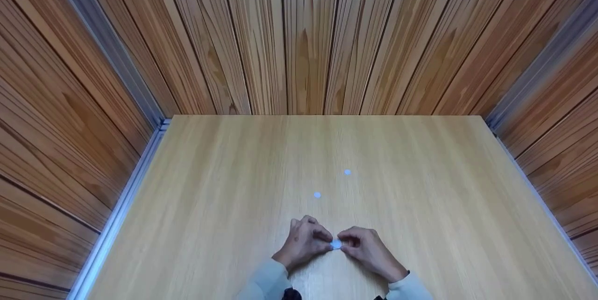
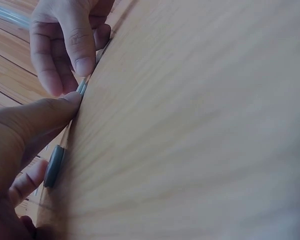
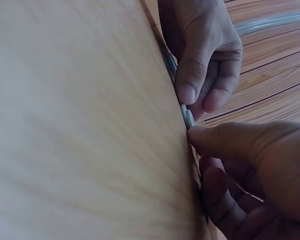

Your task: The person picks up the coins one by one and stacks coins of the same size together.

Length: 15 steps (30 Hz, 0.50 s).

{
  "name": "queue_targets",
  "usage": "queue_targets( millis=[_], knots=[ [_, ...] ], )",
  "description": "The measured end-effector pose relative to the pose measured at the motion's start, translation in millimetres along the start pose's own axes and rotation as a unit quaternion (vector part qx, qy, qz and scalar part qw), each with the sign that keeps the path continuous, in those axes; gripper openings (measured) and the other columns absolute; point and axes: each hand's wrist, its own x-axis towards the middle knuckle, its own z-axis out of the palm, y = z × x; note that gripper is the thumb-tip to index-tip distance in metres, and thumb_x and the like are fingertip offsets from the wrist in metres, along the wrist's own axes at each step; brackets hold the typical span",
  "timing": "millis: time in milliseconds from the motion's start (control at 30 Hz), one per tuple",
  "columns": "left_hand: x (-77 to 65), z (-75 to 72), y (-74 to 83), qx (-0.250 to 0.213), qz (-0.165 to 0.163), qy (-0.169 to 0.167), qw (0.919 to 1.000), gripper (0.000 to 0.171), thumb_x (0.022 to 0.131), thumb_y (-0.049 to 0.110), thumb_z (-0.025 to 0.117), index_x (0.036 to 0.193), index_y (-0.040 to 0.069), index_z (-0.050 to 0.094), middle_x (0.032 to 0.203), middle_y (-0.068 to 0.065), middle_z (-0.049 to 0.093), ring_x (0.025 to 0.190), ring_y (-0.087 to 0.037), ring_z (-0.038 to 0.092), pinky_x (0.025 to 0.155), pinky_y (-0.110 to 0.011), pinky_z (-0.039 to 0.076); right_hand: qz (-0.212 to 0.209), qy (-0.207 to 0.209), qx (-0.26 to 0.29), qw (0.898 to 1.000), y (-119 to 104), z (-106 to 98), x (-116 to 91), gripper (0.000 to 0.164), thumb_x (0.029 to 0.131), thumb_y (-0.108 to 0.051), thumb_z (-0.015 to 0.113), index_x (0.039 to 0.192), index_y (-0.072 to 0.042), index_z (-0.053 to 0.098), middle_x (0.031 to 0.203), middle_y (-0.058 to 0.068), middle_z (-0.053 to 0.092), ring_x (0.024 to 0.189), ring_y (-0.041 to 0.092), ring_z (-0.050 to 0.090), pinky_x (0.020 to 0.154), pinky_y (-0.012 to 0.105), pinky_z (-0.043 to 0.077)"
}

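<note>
A small pale blue disc (image 1: 336, 244) is between my two hands, low over the near part of the wooden table (image 1: 224, 188). The left hand (image 1: 304, 242) pinches its left edge with thumb and forefinger, while the right hand (image 1: 368, 247) pinches the right edge. Seen edge-on in the right wrist view, the disc (image 3: 187, 115) shows two thin layers side by side. Two more pale blue discs lie flat farther out: one disc (image 1: 317, 195) just beyond the left hand, another disc (image 1: 347, 172) farther back to the right. A darker-looking disc (image 2: 54, 166) appears by the left fingers in the left wrist view.
Plank walls (image 1: 308, 38) rise behind the table and on both sides. Metal rails (image 1: 126, 197) run along the table's left and right edges. Pale sleeves (image 1: 268, 279) cover both forearms.
</note>
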Motion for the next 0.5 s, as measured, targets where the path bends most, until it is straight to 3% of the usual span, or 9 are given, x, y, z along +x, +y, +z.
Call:
queue_targets(
  millis=[500],
  knots=[
    [3.3,1.4,2.0,-0.007,-0.023,-0.002,0.9997,0.012,0.078,0.025,0.086,0.088,0.024,0.081,0.079,0.026,0.070,0.090,-0.002,0.046,0.082,-0.038,0.024,0.009,-0.007,-0.001,1.000,-0.2,2.3,1.9,0.015,0.089,-0.009,0.075,0.104,-0.010,0.077,0.086,-0.007,0.066,0.076,0.005,0.055,0.066,0.022,0.045]
  ],
)
